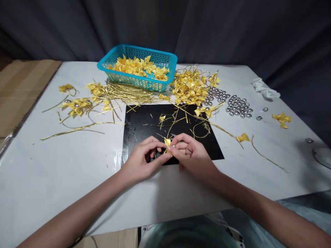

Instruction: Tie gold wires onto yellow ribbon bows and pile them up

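Both hands meet over the near edge of the black mat (144, 124) on the worktop (51, 172). The left hand (141, 160) and the right hand (190, 151) are each curled nearly closed, thumb and forefinger pinching 1 small yellow ribbon bow (167, 141) between them. The bow's visible tip points up and away from the person, toward the blue basket (134, 80) of finished bows, though its long axis is too hidden by fingers to tell. Loose gold wire strands (126, 94) and silver beads (238, 106) lie beyond the mat.
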Motion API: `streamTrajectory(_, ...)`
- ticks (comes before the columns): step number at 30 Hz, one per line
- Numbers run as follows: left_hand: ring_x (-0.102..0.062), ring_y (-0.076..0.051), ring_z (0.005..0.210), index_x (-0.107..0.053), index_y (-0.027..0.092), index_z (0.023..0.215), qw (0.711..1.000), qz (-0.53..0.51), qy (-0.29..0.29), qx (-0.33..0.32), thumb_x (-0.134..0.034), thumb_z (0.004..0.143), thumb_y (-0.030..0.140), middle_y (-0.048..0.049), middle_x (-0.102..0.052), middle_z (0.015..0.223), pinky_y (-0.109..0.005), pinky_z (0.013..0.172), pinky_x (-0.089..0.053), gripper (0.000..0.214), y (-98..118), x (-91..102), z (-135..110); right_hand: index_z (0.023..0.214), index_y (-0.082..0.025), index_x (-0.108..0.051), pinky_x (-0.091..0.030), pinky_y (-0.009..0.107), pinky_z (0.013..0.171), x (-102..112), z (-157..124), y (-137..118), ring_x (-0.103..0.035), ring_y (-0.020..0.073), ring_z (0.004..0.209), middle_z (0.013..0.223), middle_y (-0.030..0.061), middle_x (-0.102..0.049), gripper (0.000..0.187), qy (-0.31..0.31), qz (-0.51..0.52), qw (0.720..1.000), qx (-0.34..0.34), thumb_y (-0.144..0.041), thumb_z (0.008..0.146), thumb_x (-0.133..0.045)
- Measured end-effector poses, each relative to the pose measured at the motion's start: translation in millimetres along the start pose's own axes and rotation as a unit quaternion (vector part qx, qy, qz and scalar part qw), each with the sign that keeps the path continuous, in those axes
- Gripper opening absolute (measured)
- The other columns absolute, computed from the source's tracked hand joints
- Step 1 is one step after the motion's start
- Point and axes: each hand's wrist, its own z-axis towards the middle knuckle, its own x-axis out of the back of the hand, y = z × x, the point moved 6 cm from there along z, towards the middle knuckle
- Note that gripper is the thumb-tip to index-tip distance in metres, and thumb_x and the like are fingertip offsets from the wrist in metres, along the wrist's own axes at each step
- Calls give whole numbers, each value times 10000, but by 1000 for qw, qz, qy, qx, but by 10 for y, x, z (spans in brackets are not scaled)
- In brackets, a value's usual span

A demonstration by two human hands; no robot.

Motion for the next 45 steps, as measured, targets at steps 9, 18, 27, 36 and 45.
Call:
streamTrajectory(9,-502,-123,664,-683,147,804,988,-125,-29,85,-556,789,300,-44,-604,815,-234,545,-347,199,-36,-11,24,798,-190,-445,-382,137,316,-47,-34,17,-325,5,309,507,-98,-466,290,-28,30,999,-5,-401,728,-631)
streamTrajectory(18,-427,-80,496,-697,151,896,977,-140,-15,161,-705,662,317,9,-585,618,-197,460,-317,287,-125,-35,-14,753,-157,-545,-423,138,340,15,-19,-20,-405,24,419,601,-46,-494,287,16,22,1000,8,-384,664,-696)
streamTrajectory(27,-508,-84,533,-705,140,775,939,-292,-25,179,-704,677,236,9,-621,565,-191,521,-395,137,-180,-70,-20,782,-157,-505,-426,147,347,-22,-7,48,-396,8,357,620,-41,-567,291,-57,83,995,-18,-381,705,-672)
streamTrajectory(36,-505,-65,502,-541,128,1002,934,-307,-75,169,-670,692,172,29,-615,605,-178,499,-379,339,-128,-100,-11,1008,-198,-526,-354,126,419,141,-6,-123,-429,25,526,832,-8,-521,267,-38,-96,989,110,-275,768,-614)
streamTrajectory(45,-460,-55,543,-523,154,895,952,-255,-106,136,-640,722,220,40,-553,678,-179,504,-328,219,-95,-147,-35,766,-155,-570,-303,159,463,75,5,-213,-395,45,549,752,0,-515,168,-96,-260,953,123,-305,823,-520)
